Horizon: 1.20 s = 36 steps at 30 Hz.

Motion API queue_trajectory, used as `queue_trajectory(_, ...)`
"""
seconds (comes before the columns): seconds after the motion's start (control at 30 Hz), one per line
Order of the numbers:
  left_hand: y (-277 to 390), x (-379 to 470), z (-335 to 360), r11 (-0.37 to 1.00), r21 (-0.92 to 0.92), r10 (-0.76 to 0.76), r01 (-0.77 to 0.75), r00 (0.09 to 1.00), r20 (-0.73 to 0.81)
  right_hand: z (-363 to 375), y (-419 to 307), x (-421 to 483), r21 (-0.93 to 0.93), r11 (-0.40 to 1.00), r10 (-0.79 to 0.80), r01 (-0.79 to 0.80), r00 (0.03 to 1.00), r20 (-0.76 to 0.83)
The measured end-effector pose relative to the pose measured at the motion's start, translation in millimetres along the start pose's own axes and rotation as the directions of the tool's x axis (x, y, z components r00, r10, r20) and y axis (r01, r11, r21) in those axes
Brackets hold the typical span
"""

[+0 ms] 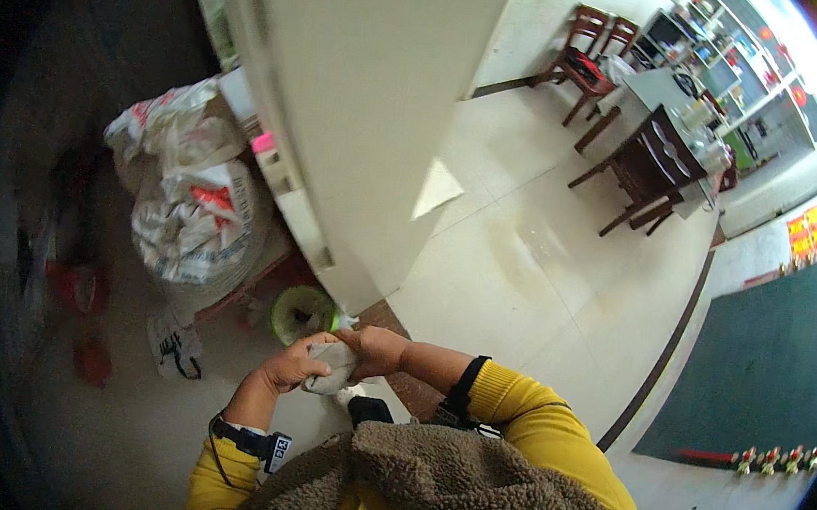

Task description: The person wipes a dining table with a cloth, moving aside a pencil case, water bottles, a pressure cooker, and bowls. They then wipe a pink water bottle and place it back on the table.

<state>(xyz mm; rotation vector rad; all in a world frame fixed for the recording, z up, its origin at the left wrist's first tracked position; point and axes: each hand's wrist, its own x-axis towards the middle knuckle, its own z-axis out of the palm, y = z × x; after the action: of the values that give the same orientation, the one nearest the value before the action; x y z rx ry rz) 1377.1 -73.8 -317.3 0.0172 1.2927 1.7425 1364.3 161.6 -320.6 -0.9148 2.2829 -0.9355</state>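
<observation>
Both hands are together in front of my body, holding a small light-grey bundle (pixel 330 372) that looks like folded cloth. My left hand (pixel 291 366) grips it from the left, with the thumb lying across its front. My right hand (pixel 375 350) pinches its upper right edge, and the fingertips of both hands nearly meet at the top. Just beyond them, on the floor, stands a round bin (pixel 286 317) with a green rim and something dark inside. Part of the bundle's far side is hidden by the fingers.
At the left, white woven plastic sacks (pixel 196 229) are piled beside a cream wall (pixel 363 105). A white bag with dark marks (pixel 175 344) lies on the floor. Wooden chairs (pixel 650 156) surround a table (pixel 653 87) at the upper right. A green board (pixel 748 372) hangs on the right wall.
</observation>
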Motion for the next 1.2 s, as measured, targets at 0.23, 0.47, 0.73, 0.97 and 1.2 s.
queue_trajectory(0.23, 23, 50, 82, 0.959, 0.268, -0.045, 0.094, 0.982, -0.183, -59, 87, -208, 0.124, 0.972, 0.217, -0.198, 0.963, -0.16)
queue_trajectory(0.47, 19, 61, 143, 0.975, 0.043, 0.217, -0.217, 0.898, -0.382, -74, 130, -541, 0.749, 0.464, 0.881, -0.473, 0.336, -0.334)
queue_trajectory(0.73, 33, 143, 228, 0.975, 0.015, 0.2, -0.221, 0.851, -0.486, 0, 128, -768, 0.916, 0.4, 0.881, -0.032, -0.264, -0.393)
queue_trajectory(0.97, 118, 274, 365, 0.942, 0.332, 0.184, -0.047, 0.899, -0.397, -74, 180, -777, 0.829, 0.555, 0.813, -0.07, -0.168, -0.558)
queue_trajectory(1.2, 208, 477, 552, 0.767, 0.592, 0.158, -0.247, 0.967, 0.199, -258, 224, -799, 0.588, 0.756, 0.624, -0.287, 0.045, -0.78)
